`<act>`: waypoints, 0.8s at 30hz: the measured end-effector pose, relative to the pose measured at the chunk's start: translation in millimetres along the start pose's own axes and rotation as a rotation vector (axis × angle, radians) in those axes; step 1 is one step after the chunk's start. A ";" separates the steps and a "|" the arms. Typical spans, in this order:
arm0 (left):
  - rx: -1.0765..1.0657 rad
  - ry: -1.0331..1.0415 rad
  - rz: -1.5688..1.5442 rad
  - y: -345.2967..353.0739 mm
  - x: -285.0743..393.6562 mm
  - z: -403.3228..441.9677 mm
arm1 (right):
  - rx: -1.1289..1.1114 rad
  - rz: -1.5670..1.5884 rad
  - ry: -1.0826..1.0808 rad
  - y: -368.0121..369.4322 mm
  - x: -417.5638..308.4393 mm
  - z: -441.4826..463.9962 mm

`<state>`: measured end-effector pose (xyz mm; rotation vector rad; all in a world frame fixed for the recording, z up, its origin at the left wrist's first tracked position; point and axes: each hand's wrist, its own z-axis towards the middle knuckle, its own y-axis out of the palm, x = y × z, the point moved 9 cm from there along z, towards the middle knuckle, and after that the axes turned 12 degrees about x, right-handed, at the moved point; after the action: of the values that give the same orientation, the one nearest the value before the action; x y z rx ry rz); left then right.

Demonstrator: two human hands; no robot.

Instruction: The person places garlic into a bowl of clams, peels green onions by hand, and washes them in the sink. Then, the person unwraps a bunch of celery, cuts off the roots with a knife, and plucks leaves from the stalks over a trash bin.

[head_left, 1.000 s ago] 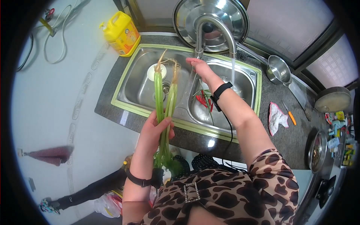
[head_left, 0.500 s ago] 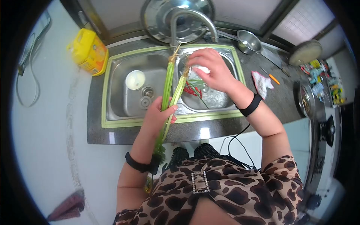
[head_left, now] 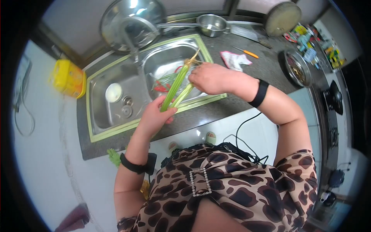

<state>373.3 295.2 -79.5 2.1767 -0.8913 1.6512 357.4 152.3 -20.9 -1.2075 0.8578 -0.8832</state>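
Observation:
My left hand is closed around the stems of celery, holding the bunch tilted over the sink's near edge. Its thumb lies across the stalks, and the leafy tops show beyond my left forearm. The root ends point away from me. My right hand has its fingers closed at the upper end of the paler celery stalk, covering that tip. Behind the stalks, red chili peppers and thin green stems lie in the right sink basin.
A pale round item sits in the left basin near the drain. The faucet rises behind. Rightward on the counter are a white cloth, an orange-handled knife, a cleaver, a saucepan and a metal bowl.
The view has turned rightward. My right hand has gone from loosely open beside the roots to closed on the paler stalk's end. My left hand still holds the celery.

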 end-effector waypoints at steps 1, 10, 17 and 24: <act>-0.035 -0.029 -0.009 18.6 -0.7 2.9 | 0.062 0.058 -0.026 -4.1 6.2 -14.1; -0.121 -0.251 -0.109 153.7 -34.0 57.4 | 0.724 0.440 0.512 -2.7 204.0 -157.8; -0.057 -0.380 -0.173 215.5 -63.7 93.5 | 0.505 -0.206 0.938 86.3 366.8 -229.3; -0.051 -0.455 -0.131 242.5 -92.2 104.3 | 0.151 -0.128 1.017 114.9 393.5 -223.2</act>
<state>290.1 78.3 -235.1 2.5598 -0.8618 1.0769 329.7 -278.6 -198.2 -0.6308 1.4799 -1.6808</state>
